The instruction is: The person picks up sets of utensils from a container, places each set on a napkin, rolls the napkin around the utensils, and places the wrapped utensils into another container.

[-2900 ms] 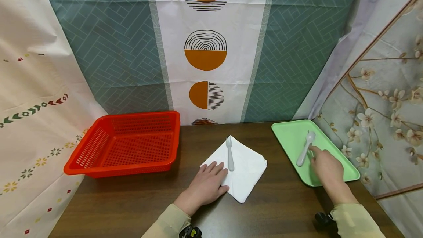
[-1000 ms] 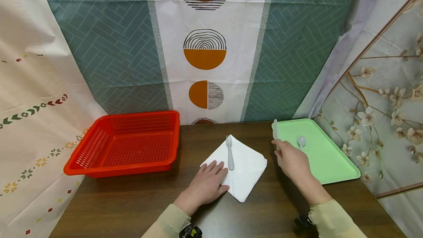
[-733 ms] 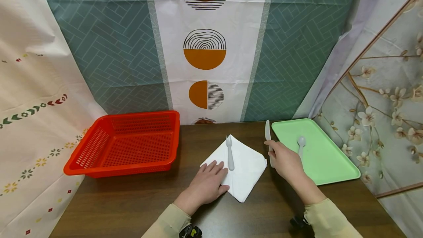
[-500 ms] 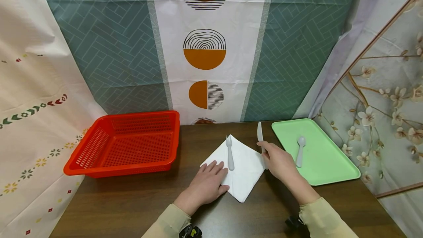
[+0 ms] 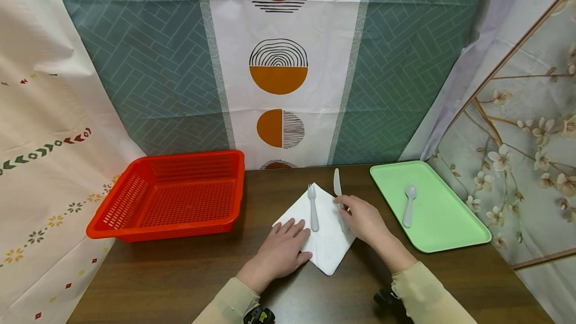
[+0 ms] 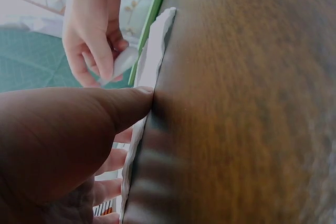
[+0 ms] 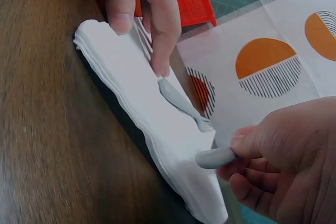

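Note:
A folded white napkin (image 5: 325, 251) lies on the brown table with a pale grey fork (image 5: 313, 214) on it, tines away from me. My left hand (image 5: 283, 251) rests on the napkin's left edge, fingers spread. My right hand (image 5: 363, 219) pinches a pale grey knife (image 5: 337, 183) over the napkin's right part, blade pointing away. In the right wrist view the knife's handle end (image 7: 215, 158) sticks out of the pinching fingers, above the napkin (image 7: 157, 124) and beside the fork (image 7: 181, 103).
A red perforated basket (image 5: 189, 231) stands at the left back of the table (image 5: 180, 274). On the right lies a green tray (image 5: 454, 224) holding a pale grey spoon (image 5: 409, 207). Patterned cloths hang behind and at both sides.
My right hand has left the tray and carried the knife leftward to above the napkin. The spoon now lies alone on the tray. My left hand has stayed in place.

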`<state>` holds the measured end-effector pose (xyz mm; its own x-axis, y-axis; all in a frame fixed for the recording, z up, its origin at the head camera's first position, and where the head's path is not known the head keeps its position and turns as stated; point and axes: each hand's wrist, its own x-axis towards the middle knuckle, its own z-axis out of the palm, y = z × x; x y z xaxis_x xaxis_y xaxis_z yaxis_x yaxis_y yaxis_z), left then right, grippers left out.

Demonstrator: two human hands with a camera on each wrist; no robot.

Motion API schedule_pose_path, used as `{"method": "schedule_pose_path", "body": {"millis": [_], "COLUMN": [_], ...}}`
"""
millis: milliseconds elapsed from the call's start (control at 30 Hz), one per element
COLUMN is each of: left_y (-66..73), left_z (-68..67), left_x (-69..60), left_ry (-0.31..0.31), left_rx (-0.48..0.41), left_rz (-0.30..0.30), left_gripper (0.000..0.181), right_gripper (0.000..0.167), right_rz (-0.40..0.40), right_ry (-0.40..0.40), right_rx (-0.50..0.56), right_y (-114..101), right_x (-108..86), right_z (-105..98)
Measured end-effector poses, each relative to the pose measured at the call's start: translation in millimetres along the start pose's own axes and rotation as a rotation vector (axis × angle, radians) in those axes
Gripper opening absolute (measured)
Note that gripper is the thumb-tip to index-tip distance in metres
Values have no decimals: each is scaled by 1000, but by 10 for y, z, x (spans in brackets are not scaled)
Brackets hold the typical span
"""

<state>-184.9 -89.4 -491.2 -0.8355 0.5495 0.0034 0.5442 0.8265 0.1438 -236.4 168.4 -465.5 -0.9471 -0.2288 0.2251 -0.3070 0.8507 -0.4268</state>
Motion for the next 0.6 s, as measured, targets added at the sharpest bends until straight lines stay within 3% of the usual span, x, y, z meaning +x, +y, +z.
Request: {"method": "schedule_pose_path", "body": {"millis": [233, 600], "left_y": [-4, -7], "left_z": [9, 23], "left_x": [2, -1], "left_ry": [7, 24], "left_rx": [8, 25], "left_rz": [4, 12], "left_gripper": [61, 59], "right_gripper": [16, 16], "right_rz": [8, 23], "right_ry": [-23, -37], "right_rx": [32, 53], "right_y": [-61, -129], "right_x": [62, 129], "right_z": [123, 277]}}
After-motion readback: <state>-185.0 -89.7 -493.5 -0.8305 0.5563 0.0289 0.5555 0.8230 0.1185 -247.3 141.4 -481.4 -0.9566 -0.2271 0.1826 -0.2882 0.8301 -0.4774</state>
